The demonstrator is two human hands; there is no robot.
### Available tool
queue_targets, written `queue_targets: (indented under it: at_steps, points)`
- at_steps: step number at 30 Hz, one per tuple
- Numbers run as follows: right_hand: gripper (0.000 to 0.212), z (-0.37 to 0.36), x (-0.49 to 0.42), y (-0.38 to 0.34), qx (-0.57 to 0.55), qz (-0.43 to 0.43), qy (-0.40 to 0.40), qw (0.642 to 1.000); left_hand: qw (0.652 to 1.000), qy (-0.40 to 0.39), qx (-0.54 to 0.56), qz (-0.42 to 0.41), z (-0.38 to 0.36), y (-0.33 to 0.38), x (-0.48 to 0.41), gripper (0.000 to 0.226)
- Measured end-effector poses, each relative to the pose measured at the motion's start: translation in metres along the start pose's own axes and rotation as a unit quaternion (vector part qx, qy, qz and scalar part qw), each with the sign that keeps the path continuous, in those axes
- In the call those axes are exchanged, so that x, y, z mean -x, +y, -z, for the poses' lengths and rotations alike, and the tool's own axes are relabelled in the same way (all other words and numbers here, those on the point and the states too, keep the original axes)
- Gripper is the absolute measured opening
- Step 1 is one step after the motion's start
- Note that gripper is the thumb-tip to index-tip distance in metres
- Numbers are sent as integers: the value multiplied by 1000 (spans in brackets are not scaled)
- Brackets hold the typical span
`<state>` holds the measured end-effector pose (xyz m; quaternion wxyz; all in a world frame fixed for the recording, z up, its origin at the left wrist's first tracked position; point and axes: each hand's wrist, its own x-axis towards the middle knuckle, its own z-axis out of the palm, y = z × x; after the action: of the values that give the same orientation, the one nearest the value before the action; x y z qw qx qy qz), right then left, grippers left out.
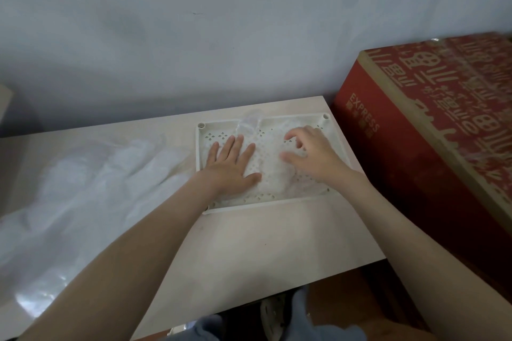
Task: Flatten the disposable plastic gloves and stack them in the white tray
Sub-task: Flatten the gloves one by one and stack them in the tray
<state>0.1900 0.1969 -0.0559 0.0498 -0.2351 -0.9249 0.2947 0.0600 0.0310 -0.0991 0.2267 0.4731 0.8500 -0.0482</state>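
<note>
Knees: blue fabric trousers (306,321) below the table edge.
Table: pale wood-grain laminate table (263,243), smooth and matte.
Loose pile: crumpled translucent plastic gloves (83,188) heaped on the table's left side, glossy and wrinkled.
Tray: white rectangular plastic tray (219,135), its floor perforated with small cross patterns, round sockets at the corners.
Left hand (232,163): laid flat with fingers straight, pressing on the film in the tray.
Right hand (313,152): fingers bent, tips on the film; grip unclear.
Glove: thin clear plastic glove (273,163) spread in the tray, one part draped over the far rim.
Box: red printed cardboard box (415,147) right of the table.
Wall: plain grey wall (194,36).
</note>
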Motion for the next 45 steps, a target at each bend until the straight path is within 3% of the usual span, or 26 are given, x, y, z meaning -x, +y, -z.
queue_targets:
  at_steps: [2, 4, 8, 12, 17, 22, 29, 32, 35, 38, 41, 45]
  points:
    - [51, -12, -1, -9, 76, 7, -107, 991, 1000, -2, -4, 1, 1, 1, 1, 76]
    - [44, -24, -2, -8, 131, 18, -135, 982, 1000, -1, -2, 1, 1, 2, 0, 76]
    - [18, -27, -4, 4, 61, 7, -99, 993, 1000, 5, 2, -1, -1, -1, 0, 77]
    - [22, -10, -2, 14, -39, -27, -103, 994, 1000, 8, 0, -4, -2, -2, -1, 77]
    - [13, 12, 6, 22, -113, -80, -121, 983, 1000, 8, -5, -5, -2, -1, 0, 76]
    - [11, 19, 14, 31, -111, -133, -100, 980, 1000, 14, -4, -3, -2, -1, 1, 75]
    - [24, 21, 16, 44, -34, -182, -42, 982, 999, 32, 5, -2, -3, 1, 3, 75]
    - [39, 21, 14, 41, 21, -157, -8, 987, 999, 33, -4, 8, -3, 3, 4, 75]
    - [54, 14, 14, 19, 52, -72, 38, 995, 998, 46, -28, 19, -1, 7, 5, 77]
    - [68, -8, 20, 1, 53, 22, -36, 998, 998, 56, -35, 26, 3, 11, 5, 77]
    - [66, -32, 22, 7, 152, 13, -160, 975, 997, 58, -30, 31, 5, 11, 3, 79]
    - [63, -37, 21, 9, 165, 4, -163, 973, 996, 88, -21, 17, 9, 10, 5, 78]
